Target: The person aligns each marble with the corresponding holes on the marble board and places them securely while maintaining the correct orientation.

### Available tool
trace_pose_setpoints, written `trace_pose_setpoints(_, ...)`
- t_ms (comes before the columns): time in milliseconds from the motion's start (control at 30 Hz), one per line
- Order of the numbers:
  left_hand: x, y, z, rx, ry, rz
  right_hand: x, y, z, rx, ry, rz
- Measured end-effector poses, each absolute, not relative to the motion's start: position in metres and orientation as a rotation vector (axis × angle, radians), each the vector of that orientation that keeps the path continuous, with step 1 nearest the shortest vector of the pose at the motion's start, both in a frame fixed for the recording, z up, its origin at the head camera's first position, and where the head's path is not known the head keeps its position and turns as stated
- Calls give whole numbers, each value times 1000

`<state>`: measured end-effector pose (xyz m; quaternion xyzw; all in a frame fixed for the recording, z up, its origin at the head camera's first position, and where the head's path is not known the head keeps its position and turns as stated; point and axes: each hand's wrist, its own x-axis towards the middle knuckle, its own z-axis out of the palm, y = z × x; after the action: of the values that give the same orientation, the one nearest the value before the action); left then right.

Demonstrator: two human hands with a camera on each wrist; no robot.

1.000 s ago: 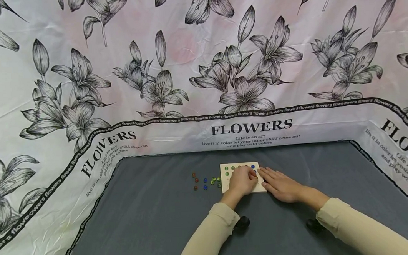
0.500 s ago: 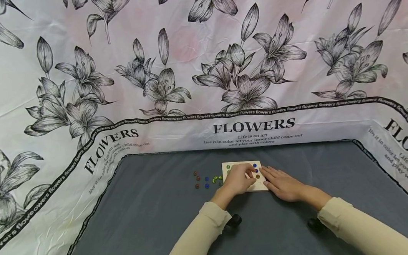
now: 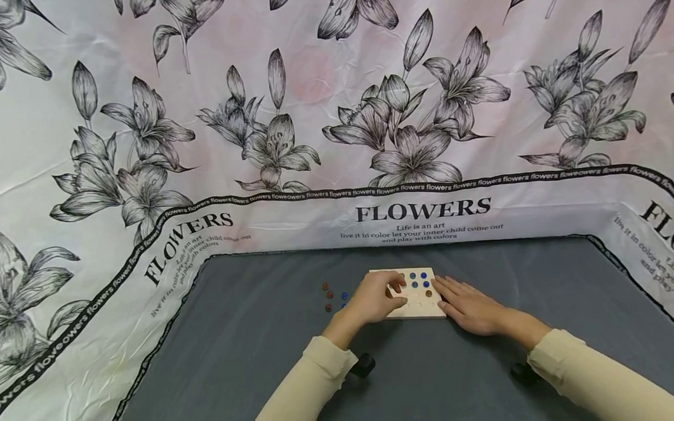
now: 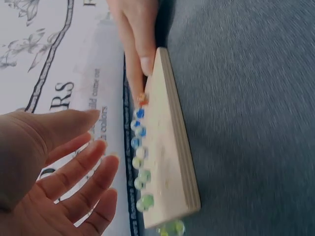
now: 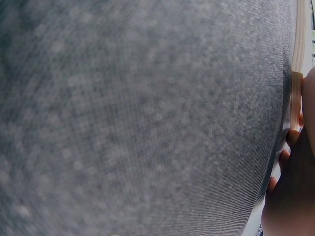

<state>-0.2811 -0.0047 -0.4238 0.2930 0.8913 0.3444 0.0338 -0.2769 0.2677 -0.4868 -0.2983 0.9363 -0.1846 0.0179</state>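
A pale wooden rectangular board (image 3: 425, 309) lies on the grey cloth-covered surface (image 3: 455, 389); the left hand (image 3: 370, 298), released, with fingers loosely bent and thumb apart, hides its left part in the head view; the right hand (image 3: 470, 306) rests with straight fingers along its right edge, holding nothing visible, and is cut off and dark in the right wrist view; blue glass marbles (image 3: 425, 284) sit in the far right part, with an amber glass marble (image 3: 428, 293) just nearer; green glass marbles (image 4: 145, 202) appear blurred in the left wrist view, where yellow-green glass marbles (image 4: 178, 227) beyond the board's left end are cut off, their number unclear; reddish-brown round marbles (image 3: 329, 295) lie farther left.
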Motion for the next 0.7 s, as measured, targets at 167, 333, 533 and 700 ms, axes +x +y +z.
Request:
trace_pose_setpoints(167, -279, -20, -424, 924, 2722, 1060, -272, 266, -486, -903, 2902, -584)
trace_pose_setpoints(333, -279, -40, -425, 972, 2712, 1030, -268, 264, -483, -937, 2889, -652)
trace_pose_setpoints(533, -281, -69, -423, 1000, 2701, 1050, -275, 267, -493, -925, 2904, -589)
trace_pose_setpoints(700, -283, -91, -423, 983, 2702, 1092, -283, 270, -498, -879, 2904, -551)
